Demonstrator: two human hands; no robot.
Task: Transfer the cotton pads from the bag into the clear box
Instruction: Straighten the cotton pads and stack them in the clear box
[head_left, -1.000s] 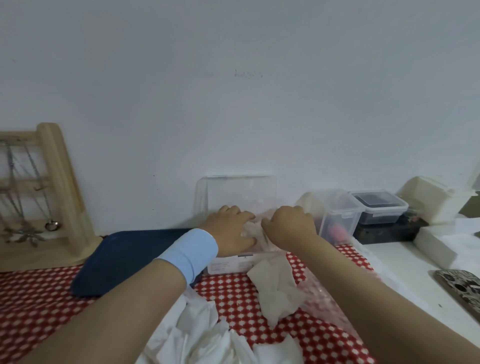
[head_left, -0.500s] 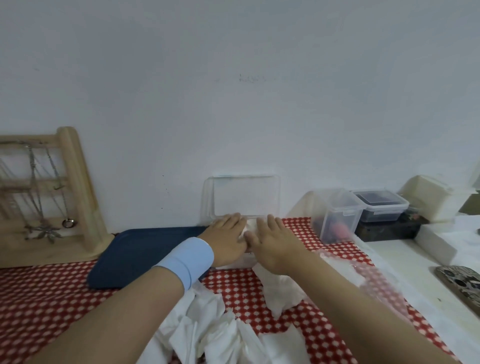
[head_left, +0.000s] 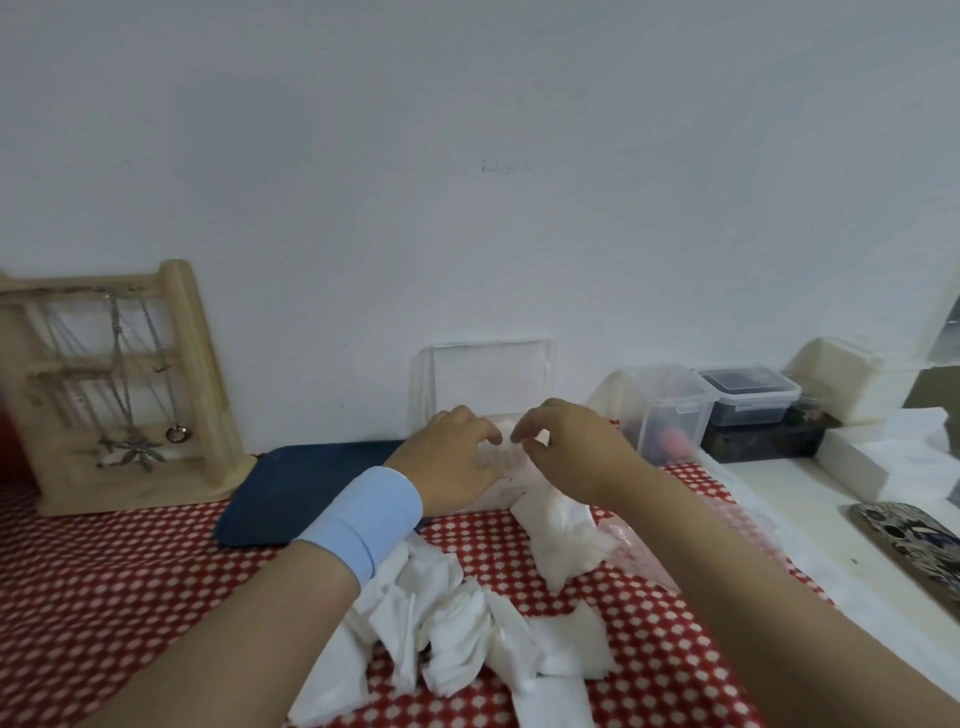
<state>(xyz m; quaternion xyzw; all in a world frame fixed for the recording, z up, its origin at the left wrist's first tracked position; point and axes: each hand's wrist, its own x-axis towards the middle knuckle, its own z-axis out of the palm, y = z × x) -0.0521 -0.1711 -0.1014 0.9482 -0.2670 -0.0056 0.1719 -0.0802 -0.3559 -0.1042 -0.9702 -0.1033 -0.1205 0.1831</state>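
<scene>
both hands meet over the clear box (head_left: 485, 415), a glossy, transparent plastic case whose square lid stands upright against the white wall behind the fingers. the left hand (head_left: 457, 457) lies with its palm down on the box's near edge, fingers curled loosely; whether it pinches anything cannot be told. the right hand (head_left: 571, 452) hovers just beside it, thumb and forefinger bent toward each other in a narrow pinch, and whether a pad sits between them cannot be told either, since the white patch there is blurred. soft white cotton pads (head_left: 563, 540) lie in a rumpled wad directly below the right wrist, touching the thin, crinkly, pink-tinted plastic bag (head_left: 644, 551) that spreads under the right forearm. nearer the body, below both wrists, a loose heap of flat, fibrous white squares (head_left: 457, 629) rests on the red cloth with white dots (head_left: 104, 597). a smooth light blue wristband (head_left: 363, 519) wraps the left wrist. left of the left hand lies a matte navy tray (head_left: 306, 488), and farther left a pale wooden rack (head_left: 104, 384) hung with thin metal chains. right of the right hand stand small lidded translucent tubs (head_left: 670, 410).
</scene>
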